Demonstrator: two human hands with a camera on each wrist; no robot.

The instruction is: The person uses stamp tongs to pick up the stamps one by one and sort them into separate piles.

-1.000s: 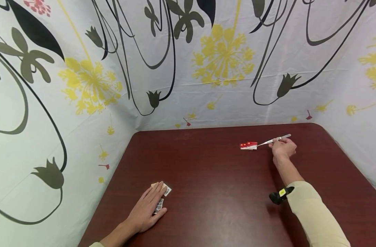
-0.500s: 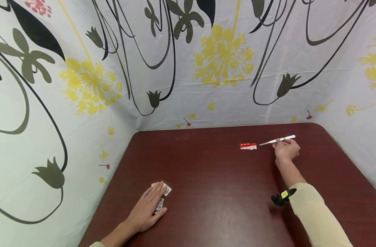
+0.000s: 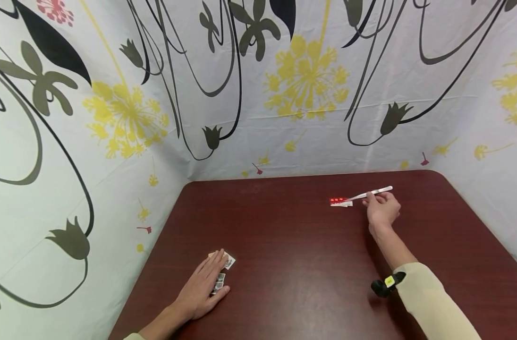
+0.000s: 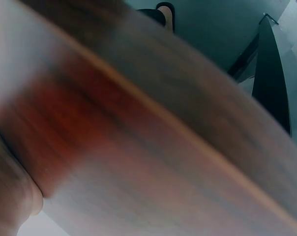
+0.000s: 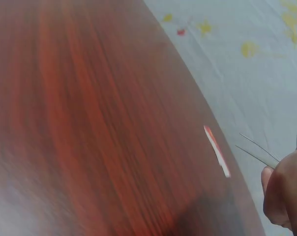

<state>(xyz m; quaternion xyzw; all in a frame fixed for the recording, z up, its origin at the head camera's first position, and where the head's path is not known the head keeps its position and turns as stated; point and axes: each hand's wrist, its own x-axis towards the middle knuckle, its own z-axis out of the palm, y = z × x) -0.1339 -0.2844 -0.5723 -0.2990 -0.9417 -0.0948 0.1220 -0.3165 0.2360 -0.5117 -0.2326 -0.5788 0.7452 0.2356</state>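
Note:
In the head view my right hand (image 3: 383, 211) holds a pair of silver tweezers (image 3: 382, 191) near the far right of the table. Their tips reach over a small red-and-white stamp-like strip (image 3: 337, 200) lying flat. The right wrist view shows the tweezers (image 5: 259, 157) with their two tips apart, and the strip (image 5: 217, 151) to their left. My left hand (image 3: 200, 289) lies flat with straight fingers over small stamp-like papers (image 3: 230, 261). More printed pieces (image 3: 218, 282) show between its thumb and fingers; the rest is covered.
The dark red-brown wooden table (image 3: 279, 226) has a rounded far edge. A white cloth (image 3: 250, 108) with flower prints hangs close behind and along its sides. A black wrist camera (image 3: 383, 286) sits at the right sleeve cuff.
The tweezers first drew back right from the strip, then came left again, and their tips now overlap it. The left hand has stayed in place.

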